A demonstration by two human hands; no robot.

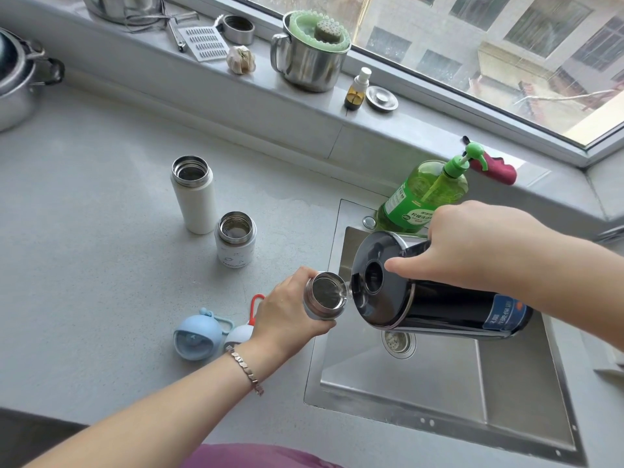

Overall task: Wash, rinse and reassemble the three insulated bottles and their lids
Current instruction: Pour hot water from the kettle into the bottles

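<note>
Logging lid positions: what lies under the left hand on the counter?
A white lid with a red loop peeks out, beside a round blue lid. The left hand, gripping the small open bottle, covers the rest of it.

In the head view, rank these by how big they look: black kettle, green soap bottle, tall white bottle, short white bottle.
Largest first:
black kettle, nearest the camera, so flattered
green soap bottle, partly hidden
tall white bottle
short white bottle
</note>
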